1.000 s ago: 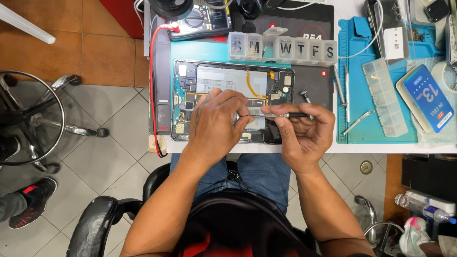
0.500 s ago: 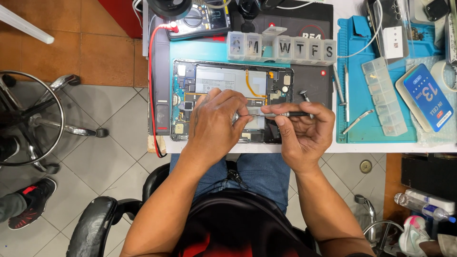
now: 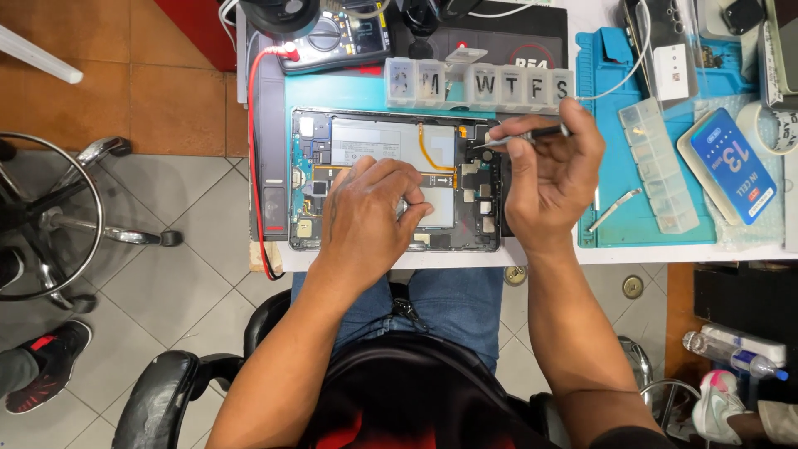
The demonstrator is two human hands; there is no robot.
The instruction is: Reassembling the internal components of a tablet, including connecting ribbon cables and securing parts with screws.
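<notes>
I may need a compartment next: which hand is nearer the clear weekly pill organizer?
Right. The right hand, holding a thin screwdriver, sits just below the clear weekly pill organizer at its right end. The left hand rests lower on the opened tablet, farther away.

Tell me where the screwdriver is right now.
In the head view, the screwdriver is in the right hand, its tip over the opened tablet's upper right corner, just below the pill organizer.

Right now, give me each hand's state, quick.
Left hand: holds nothing visible, resting palm-down on the opened tablet.
Right hand: closed on a thin metal tool.
</notes>
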